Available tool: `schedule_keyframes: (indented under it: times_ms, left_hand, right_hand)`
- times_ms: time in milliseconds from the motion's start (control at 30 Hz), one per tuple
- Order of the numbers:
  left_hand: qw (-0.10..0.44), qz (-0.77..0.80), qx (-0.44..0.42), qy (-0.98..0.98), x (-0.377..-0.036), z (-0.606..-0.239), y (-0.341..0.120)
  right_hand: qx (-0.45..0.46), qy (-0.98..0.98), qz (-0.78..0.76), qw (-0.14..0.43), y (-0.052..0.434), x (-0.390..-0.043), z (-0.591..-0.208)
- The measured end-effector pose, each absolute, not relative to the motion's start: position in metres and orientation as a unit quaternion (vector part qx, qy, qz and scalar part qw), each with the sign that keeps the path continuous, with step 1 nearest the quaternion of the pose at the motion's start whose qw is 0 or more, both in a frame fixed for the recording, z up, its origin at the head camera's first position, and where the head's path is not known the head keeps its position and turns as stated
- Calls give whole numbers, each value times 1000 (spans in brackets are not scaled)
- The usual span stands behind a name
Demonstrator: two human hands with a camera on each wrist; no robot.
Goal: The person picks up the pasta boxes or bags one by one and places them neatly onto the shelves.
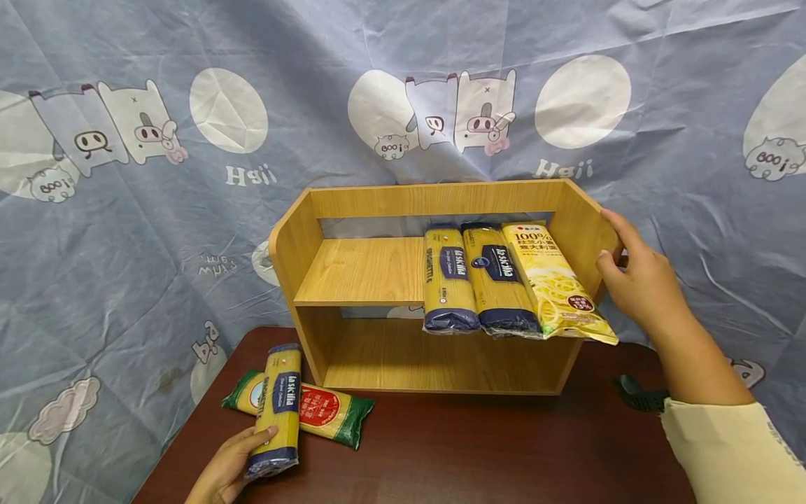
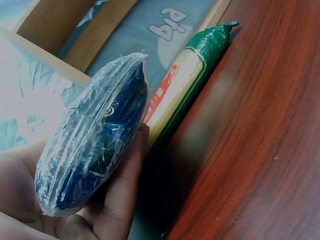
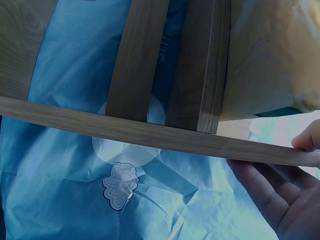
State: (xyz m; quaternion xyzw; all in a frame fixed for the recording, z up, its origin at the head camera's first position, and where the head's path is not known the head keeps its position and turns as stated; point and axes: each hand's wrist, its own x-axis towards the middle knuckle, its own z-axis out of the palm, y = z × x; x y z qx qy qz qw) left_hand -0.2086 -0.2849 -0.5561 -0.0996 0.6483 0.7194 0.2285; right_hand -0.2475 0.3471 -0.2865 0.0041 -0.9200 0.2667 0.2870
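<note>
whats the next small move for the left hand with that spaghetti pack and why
Probably lift the spaghetti pack off the green-ended pack it lies across and carry it toward the bare left part of the shelf. The left hand already grips it, and the right hand holds the rack's side.

A blue-grey cloth point(image 1: 126, 231) printed with cartoon pigs, pale circles and upside-down lettering hangs creased across the whole back and drapes down both sides of a dark reddish-brown table point(image 1: 478, 448), under soft, even light.
</note>
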Motion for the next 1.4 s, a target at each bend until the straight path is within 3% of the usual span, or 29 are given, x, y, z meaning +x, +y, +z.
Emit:
schedule_keyframes:
  times_ms: [767, 1067, 1400]
  left_hand:
    - [199, 741, -94, 634, -203, -564, -275]
    - [122, 732, -124, 658, -201, -562, -265]
    - [69, 746, -99, 655, -196, -557, -256]
  right_hand:
    - [6, -919, 270, 287, 349, -248, -288]
    - [8, -918, 265, 295, 349, -249, -288]
    - [6, -920, 260, 293, 349, -249, -288]
